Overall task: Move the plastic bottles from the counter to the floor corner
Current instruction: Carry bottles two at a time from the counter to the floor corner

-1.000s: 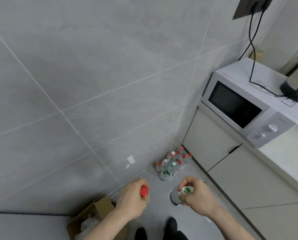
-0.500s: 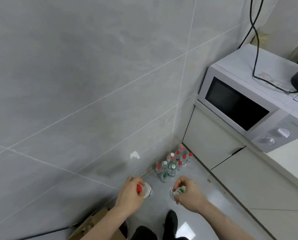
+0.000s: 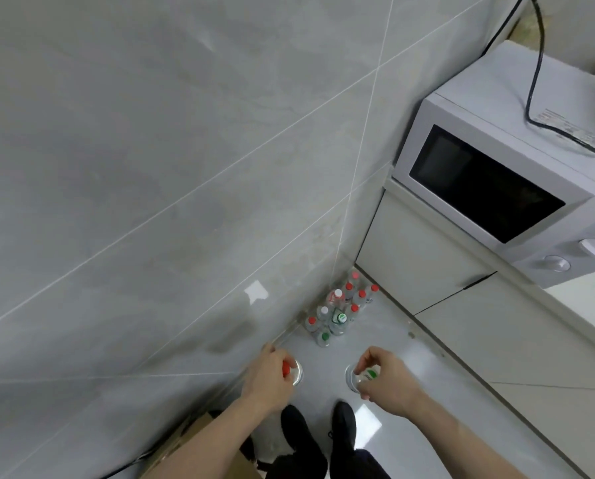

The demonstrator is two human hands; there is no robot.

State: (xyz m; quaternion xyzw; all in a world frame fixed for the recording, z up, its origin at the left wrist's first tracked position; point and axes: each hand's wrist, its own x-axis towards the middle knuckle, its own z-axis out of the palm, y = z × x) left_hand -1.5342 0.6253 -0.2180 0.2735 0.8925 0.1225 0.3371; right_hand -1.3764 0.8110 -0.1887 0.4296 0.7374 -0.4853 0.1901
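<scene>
bottom left, cardboard box point(image 3: 185, 454) mostly hidden behind the forearm. left hand point(image 3: 266, 376) with fingers curled over a red-capped bottle point(image 3: 294, 369), clear plastic, held from the top above glossy grey floor point(image 3: 461, 409); body largely covered. further back, cluster of bottles point(image 3: 339, 311) packed upright in the floor corner, labels too small to read. right hand point(image 3: 385, 380) pinching a green-labelled bottle point(image 3: 363, 373) by its top, cap hidden. far right, white microwave point(image 3: 503, 181), boxy, cut off by the frame.

Both forearms reach down and forward, left hand point(image 3: 266, 375) and right hand point(image 3: 387, 382) each curled in a grip.
</scene>
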